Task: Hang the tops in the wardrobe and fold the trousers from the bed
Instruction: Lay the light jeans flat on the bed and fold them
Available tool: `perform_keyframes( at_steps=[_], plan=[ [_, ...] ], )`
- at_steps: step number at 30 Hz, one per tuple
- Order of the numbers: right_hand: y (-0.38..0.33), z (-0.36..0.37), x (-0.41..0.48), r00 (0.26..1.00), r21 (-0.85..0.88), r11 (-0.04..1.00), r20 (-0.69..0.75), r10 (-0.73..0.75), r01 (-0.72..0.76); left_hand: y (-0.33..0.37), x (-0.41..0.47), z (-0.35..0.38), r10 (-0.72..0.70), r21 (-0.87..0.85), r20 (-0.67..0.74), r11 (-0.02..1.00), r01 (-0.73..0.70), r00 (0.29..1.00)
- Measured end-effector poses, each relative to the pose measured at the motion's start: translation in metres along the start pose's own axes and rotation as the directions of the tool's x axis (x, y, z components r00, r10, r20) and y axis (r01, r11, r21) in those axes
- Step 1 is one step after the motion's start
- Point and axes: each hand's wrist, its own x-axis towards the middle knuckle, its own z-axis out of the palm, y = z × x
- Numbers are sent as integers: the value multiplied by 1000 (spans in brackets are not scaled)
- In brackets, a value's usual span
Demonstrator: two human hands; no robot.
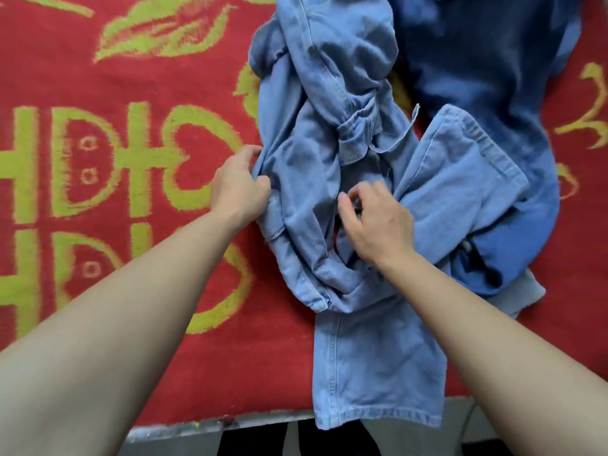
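A crumpled pair of light blue denim trousers point(316, 166) lies twisted on the bed, one leg point(371, 373) hanging over the near edge. My left hand point(241, 185) grips the trousers' left edge, fingers curled round a fold of cloth. Over the bunched middle of the trousers is my right hand point(375, 218), its fingers curled and its fingertips at the fabric; whether they pinch it is unclear. A darker blue garment point(487, 77) lies under and to the right of the trousers.
The bed is covered by a red blanket point(131, 143) with yellow-green patterns. Its near edge point(214, 426) runs along the bottom, with grey floor below.
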Motion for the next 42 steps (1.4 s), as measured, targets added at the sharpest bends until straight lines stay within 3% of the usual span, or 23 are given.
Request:
perform_keyframes(
  at_steps=[2, 4, 7, 9, 12, 16, 18, 20, 22, 23, 24, 25, 27, 28, 29, 31, 33, 36, 38, 40, 42],
  plan=[
    [-15, 0, 15, 982, 127, 991, -175, 68, -46, -20, -16, -16, 22, 244, -46, 970, -10, 999],
    [-35, 1, 33, 959, 184, 983, -275, 70, -19, -42, -33, -33, 18, 487, 13, 873, -23, 1000],
    [-71, 3, 57, 986, 157, 985, -158, -49, 74, -66, -50, -50, -84, 657, 179, 752, -56, 980],
    [-90, 2, 69, 986, 6, 987, -27, -162, 162, -74, -52, -56, -140, 672, 212, 739, -41, 967],
    [-100, -6, 71, 961, -118, 957, 120, -250, 264, -78, -50, -60, -194, 593, 135, 802, 78, 972],
    [-69, -16, 56, 932, -236, 971, 357, 59, 29, -75, -34, -57, -278, 288, -28, 918, 274, 960],
    [-54, -26, 43, 808, -422, 907, 537, 243, 7, -71, -22, -51, -319, 107, -62, 940, 324, 946],
    [-44, -35, 37, 618, -494, 867, 704, 350, 72, -61, -8, -43, -345, -43, -77, 938, 343, 935],
    [-44, -44, 38, 370, -401, 914, 842, 393, -59, -45, 6, -33, -325, -173, -76, 935, 308, 943],
    [-43, -47, 41, 310, -314, 933, 882, 356, -177, -35, 13, -28, -287, -224, -60, 937, 267, 956],
    [-44, -49, 43, 353, -252, 943, 880, 317, -220, -26, 20, -23, -243, -255, -30, 940, 227, 970],
    [-43, -49, 47, 489, -231, 952, 819, 301, -200, -18, 24, -18, -200, -262, 10, 945, 195, 980],
    [-40, -42, 53, 823, -308, 936, 479, 306, -169, -8, 28, -10, -126, -209, 87, 968, 142, 988],
    [-39, -39, 55, 914, -295, 934, 284, 288, -203, -6, 26, -7, -90, -179, 118, 978, 110, 989],
    [-38, -34, 56, 958, -214, 948, 110, 263, -236, -6, 23, -6, -61, -161, 147, 983, 85, 987],
    [-33, -27, 61, 972, -31, 979, -131, 195, -201, -11, 14, -6, -29, -153, 200, 986, 60, 979],
    [-27, -25, 70, 982, 74, 992, -150, 116, -105, -18, 3, -7, -33, -139, 223, 988, 66, 974],
    [-26, -21, 81, 995, 215, 976, 97, 6, -27, -22, -7, -5, -24, -4, 134, 1000, 25, 991],
    [-22, -22, 82, 981, 213, 977, 187, -43, 3, -20, -10, -2, 27, 18, 143, 999, -29, 989],
    [-15, -28, 76, 954, 269, 963, 289, -75, -6, -12, -11, -1, -17, -96, 181, 995, 35, 983],
    [-4, -37, 65, 885, 344, 939, 446, -131, -34, -1, -13, -6, -138, -299, 227, 932, 204, 964]
  ],
)
